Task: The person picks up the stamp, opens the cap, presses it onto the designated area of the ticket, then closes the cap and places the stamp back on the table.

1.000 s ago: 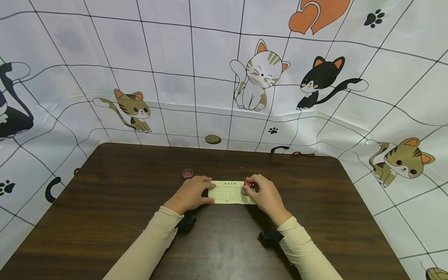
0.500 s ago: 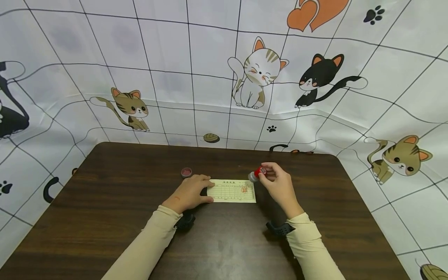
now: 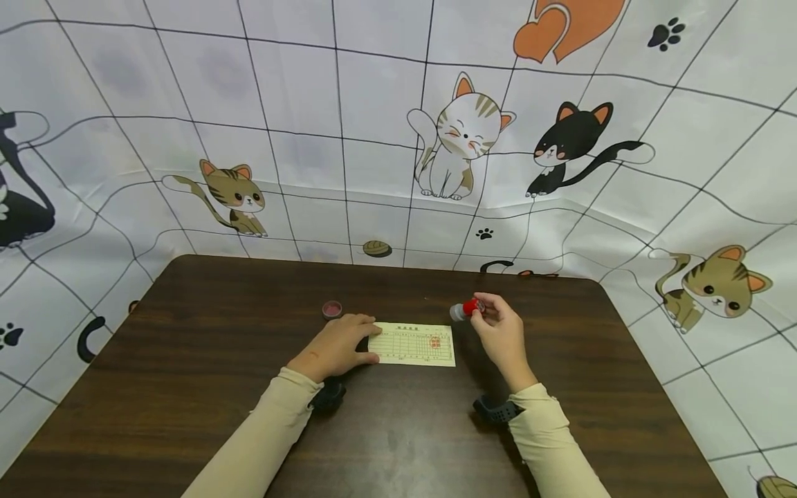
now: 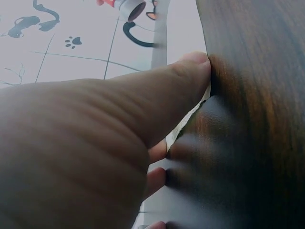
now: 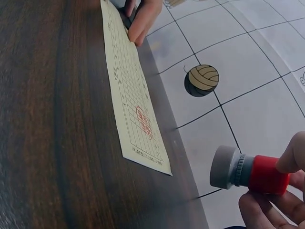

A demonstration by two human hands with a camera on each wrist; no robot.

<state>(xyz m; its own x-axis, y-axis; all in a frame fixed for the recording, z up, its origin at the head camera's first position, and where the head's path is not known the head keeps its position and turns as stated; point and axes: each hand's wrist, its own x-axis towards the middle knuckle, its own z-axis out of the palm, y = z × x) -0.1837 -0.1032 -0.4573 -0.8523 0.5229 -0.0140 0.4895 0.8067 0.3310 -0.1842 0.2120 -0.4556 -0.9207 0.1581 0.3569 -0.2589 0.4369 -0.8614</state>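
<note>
Yellow slip (image 3: 412, 344) lies between the hands (image 3: 336, 347) (image 3: 507, 339), touching the left.

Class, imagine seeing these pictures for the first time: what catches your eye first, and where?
Probably the cartoon cats on the white backdrop behind the table. Next, the pale yellow slip with a red mark near its right end, the left hand on its other end. Then the red-and-gray stamp, held sideways in the right hand near that marked end.
</note>
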